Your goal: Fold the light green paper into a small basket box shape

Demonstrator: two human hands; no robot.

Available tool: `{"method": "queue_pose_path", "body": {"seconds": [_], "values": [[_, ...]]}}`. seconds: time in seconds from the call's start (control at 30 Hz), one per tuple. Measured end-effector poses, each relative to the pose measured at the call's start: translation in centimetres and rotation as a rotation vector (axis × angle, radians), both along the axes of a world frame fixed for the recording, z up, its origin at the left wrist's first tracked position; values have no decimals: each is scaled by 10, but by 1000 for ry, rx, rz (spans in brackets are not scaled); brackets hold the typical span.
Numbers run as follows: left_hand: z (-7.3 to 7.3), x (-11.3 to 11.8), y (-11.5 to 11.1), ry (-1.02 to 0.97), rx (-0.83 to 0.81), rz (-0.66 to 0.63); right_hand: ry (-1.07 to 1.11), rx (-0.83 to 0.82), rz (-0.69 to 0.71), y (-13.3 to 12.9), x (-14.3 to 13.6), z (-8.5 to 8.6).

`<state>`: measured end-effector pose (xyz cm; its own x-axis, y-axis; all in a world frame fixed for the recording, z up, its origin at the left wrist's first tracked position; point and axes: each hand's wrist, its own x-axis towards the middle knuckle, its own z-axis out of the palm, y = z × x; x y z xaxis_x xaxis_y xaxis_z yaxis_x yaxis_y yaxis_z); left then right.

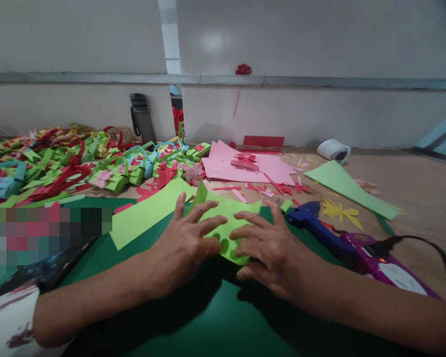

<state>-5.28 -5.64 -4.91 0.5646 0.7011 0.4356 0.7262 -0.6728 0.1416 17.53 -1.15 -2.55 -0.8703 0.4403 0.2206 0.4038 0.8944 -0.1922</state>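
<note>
A light green sheet of paper (228,225) with folded-up edges is between my hands, tilted over the green mat (178,317). My left hand (193,235) holds its left side, fingers spread across the front and thumb raised at the top. On the other side my right hand (271,245) grips the sheet, its fingers bent over the front and its lowest finger near the bottom edge. The fingertips cast small shadows on the paper. A flat light green strip (148,213) lies beside my left hand. Close to my right hand is a blue and purple glue gun (323,233).
Small green, red and blue paper bags (115,173) are heaped at the left, before a dark bottle (143,119). Pink sheets (223,166) and red scraps lie behind my hands. At right are a yellow paper cutout (340,210), folded green paper (349,186) and a white roll (332,150).
</note>
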Motion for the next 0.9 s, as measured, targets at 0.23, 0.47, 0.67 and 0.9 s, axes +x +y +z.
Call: {"method": "queue_pose_path", "body": {"seconds": [0.23, 0.47, 0.67, 0.9], "values": [[20, -22, 9, 53, -195, -33, -26, -57, -107, 15, 27, 12], [46, -16, 15, 207, -170, -27, 74, -419, -180, -4, 21, 9], [44, -13, 24, 359, -10, -7, 137, -653, -317, -16, 10, -2], [50, -3, 1, -54, -7, -23, 115, -723, -382, -9, 7, -18]]}}
